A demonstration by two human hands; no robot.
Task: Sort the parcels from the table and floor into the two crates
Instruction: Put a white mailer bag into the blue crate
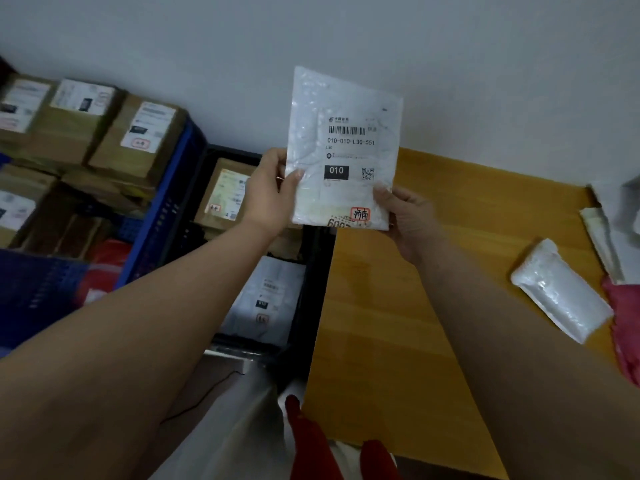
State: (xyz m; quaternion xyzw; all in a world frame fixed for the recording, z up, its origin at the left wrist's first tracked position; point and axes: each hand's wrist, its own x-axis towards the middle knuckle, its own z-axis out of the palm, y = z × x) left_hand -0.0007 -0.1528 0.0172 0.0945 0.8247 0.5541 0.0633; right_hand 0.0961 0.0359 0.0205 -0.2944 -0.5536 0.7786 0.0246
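Note:
Both hands hold up a flat white plastic parcel (343, 133) with a barcode label reading 010 and a red stamp. My left hand (268, 192) pinches its lower left edge, and my right hand (405, 216) grips its lower right corner. The parcel hangs above the far end of a black crate (317, 271), which holds a brown box (225, 195) and a white bag (266, 299). Left of it a blue crate (166, 209) is packed with several brown cardboard boxes (138, 136).
The wooden table (433, 306) on the right carries a white padded parcel (557, 292), a red parcel (623, 327) at the right edge and more white packets (602, 233) behind it. A red bag (107, 261) lies in the blue crate. A grey wall rises behind.

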